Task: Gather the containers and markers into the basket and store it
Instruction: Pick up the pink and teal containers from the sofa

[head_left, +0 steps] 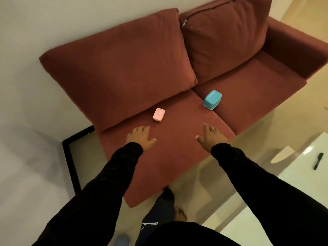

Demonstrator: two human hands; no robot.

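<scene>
With both hands spread empty, left hand (140, 137) and right hand (212, 137), the pink container (159, 114) just beyond the left and the teal container (212, 99) further beyond the right are being risked to a fumble on soft cushion.

leaping-cat logo on trouser leg (150, 226)

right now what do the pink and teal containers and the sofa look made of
Pink container: likely plastic, smooth and matte. Teal container: probably plastic too, smooth walls with a faint sheen. Sofa: woven or suede-like fabric, dull red, creased on the cushions.
</scene>
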